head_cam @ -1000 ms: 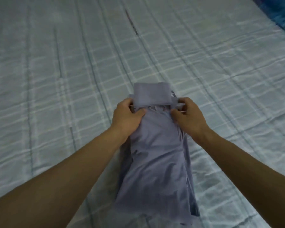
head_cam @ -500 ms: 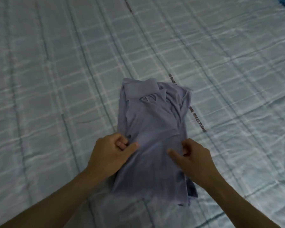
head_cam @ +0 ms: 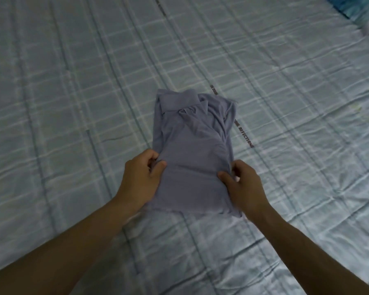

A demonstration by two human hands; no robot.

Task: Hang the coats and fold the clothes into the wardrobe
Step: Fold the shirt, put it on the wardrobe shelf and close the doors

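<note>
Pinching the side edges of a grey-blue collared cotton shirt (head_cam: pixel 193 145), both hands work at its middle. Left hand (head_cam: pixel 142 178) grips the left edge between thumb and curled fingers; right hand (head_cam: pixel 242 185) grips the right edge likewise. Shirt lies lengthwise near the centre of a bed with a pale blue checked sheet (head_cam: pixel 73 103), sides already folded in, collar toward the far edge. Step in hand, likely: the cross fold. Next move calls for lifting both edges evenly and aligning hem with collar. Wardrobe not in view.
</note>
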